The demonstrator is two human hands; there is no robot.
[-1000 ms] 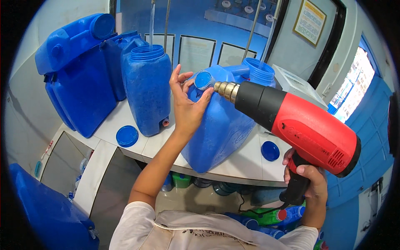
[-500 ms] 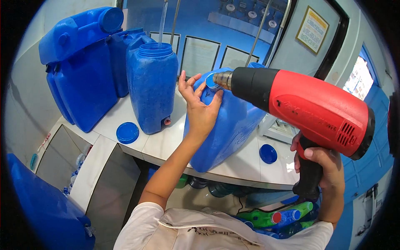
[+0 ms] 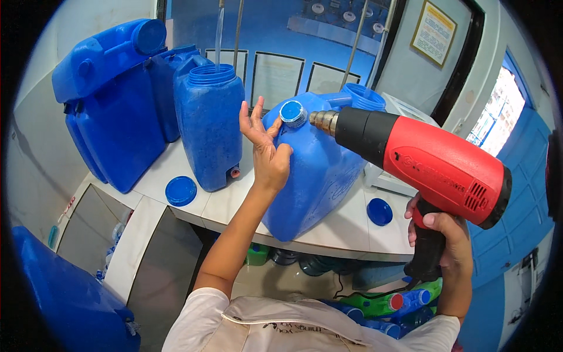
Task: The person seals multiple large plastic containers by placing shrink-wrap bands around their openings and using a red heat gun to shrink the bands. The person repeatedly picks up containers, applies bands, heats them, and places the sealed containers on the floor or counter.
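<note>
My right hand (image 3: 453,236) is wrapped around the black handle of a red and black heat gun (image 3: 440,155). Its metal nozzle points left, close to the small blue screw cap (image 3: 292,111) of a blue jerry can (image 3: 311,182) on the counter. A whitish band runs around that cap. My left hand (image 3: 268,164) is at the left of the cap with fingers spread. One fingertip is at the cap's edge; whether it touches cannot be made out. The thumb is by the can's shoulder.
Another blue container (image 3: 210,129) stands uncapped, a clear stream or tube entering its mouth. Two loose blue lids (image 3: 180,190) lie on the white tiled counter (image 3: 229,208). Stacked blue containers (image 3: 120,117) stand at left. Green and blue bottles (image 3: 375,304) and the gun's cord are below.
My left hand has opened away from the cap, moving left. The heat gun's nozzle has shifted from over the cap to its right side, and the gun sits slightly lower.
</note>
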